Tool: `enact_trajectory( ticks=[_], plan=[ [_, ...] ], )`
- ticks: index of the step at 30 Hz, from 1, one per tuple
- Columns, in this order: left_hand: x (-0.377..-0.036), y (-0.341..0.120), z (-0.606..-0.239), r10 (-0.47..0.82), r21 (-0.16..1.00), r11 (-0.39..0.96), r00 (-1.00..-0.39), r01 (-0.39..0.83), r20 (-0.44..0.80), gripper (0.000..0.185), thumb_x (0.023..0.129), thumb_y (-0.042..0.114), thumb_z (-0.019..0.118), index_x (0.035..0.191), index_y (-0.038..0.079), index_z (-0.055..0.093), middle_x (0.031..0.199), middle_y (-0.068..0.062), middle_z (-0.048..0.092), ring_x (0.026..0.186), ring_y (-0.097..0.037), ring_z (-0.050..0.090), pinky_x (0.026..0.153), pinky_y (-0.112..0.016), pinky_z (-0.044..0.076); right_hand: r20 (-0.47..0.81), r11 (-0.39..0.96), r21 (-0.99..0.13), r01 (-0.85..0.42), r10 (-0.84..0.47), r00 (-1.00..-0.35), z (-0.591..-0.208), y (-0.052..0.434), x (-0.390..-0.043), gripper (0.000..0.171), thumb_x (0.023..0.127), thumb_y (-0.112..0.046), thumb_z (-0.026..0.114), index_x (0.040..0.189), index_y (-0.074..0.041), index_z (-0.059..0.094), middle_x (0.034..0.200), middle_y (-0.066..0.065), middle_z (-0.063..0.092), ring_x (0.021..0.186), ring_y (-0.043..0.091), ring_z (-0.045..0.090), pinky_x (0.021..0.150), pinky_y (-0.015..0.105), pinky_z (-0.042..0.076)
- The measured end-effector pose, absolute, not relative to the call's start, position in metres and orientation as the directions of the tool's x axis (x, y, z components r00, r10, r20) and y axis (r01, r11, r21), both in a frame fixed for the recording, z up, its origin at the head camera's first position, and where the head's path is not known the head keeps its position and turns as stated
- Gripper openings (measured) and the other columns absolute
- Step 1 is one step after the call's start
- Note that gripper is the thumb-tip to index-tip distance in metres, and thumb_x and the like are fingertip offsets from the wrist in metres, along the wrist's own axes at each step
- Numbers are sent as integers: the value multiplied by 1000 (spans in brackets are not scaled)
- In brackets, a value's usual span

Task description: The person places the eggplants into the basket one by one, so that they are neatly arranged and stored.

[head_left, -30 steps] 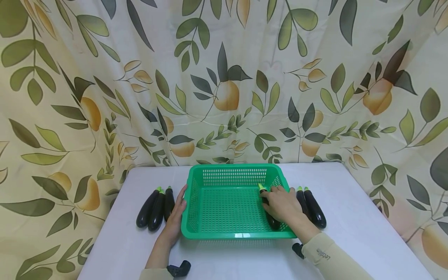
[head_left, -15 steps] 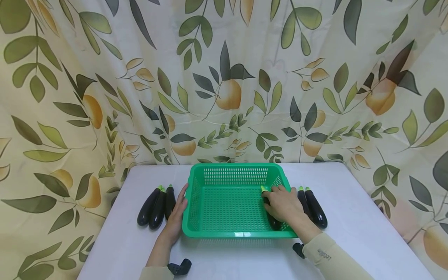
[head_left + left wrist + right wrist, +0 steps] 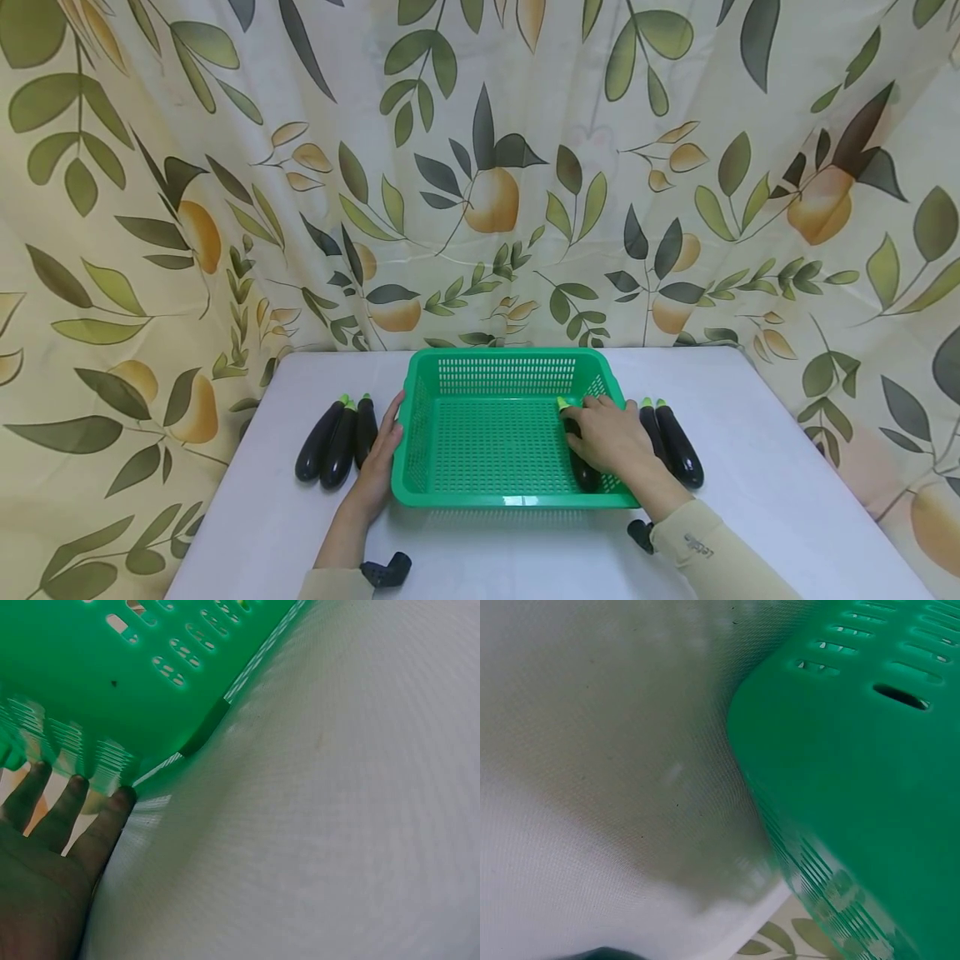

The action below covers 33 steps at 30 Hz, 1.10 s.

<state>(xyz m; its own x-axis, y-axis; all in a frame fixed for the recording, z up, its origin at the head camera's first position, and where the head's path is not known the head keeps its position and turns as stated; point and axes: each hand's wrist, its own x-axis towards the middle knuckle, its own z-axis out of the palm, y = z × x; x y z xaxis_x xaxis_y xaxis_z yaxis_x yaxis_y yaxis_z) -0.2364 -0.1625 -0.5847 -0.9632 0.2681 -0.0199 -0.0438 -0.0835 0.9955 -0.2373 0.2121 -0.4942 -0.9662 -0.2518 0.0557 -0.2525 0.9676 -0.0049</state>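
A green plastic basket (image 3: pixel 514 502) with slotted walls stands in the middle of the table. My right hand (image 3: pixel 611 433) reaches over its right rim and grips a dark eggplant (image 3: pixel 584 473) lying along the right side inside. The eggplant's green stem end points away from me, and its middle is covered by the fingers. My left hand (image 3: pixel 377 475) rests against the outside of the basket's left wall. In the left wrist view its fingers (image 3: pixel 96 836) are extended and touch the slotted wall. The right wrist view shows the basket's outside, and no fingers are visible there.
Three eggplants (image 3: pixel 339 447) lie left of the basket, the nearest close to my left hand. Two more eggplants (image 3: pixel 678 446) lie right of it, partly behind my right hand. A patterned curtain (image 3: pixel 480 250) hangs behind the white table (image 3: pixel 247 517).
The head view has shifted slightly. Both hands, the basket and the gripped eggplant stay in nearly the same places.
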Motion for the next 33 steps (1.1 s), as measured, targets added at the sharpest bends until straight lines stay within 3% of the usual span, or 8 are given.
enact_trajectory(
  ticks=[21, 33],
  plan=[
    [-235, -162, -583, 256, 997, -61, -966, -45, -28, 48, 111, 53, 30, 158, 59, 21, 173, 14, 12, 163, -26, -1, 124, -71, -3, 26, 974, -23, -226, -225, -974, -496, 213, -240, 38, 95, -39, 73, 129, -23, 73, 121, 11, 71, 105, 30, 61, 93, 75, 44],
    [-235, -163, -582, 278, 997, -66, -961, -36, -16, 50, 111, 52, 28, 160, 56, 17, 174, 11, 8, 163, -28, -2, 123, -72, -3, 39, 974, -20, -227, -226, -973, -494, 213, -239, 39, 95, -42, 73, 129, -23, 73, 116, 9, 70, 103, 29, 62, 92, 73, 45]
  ],
)
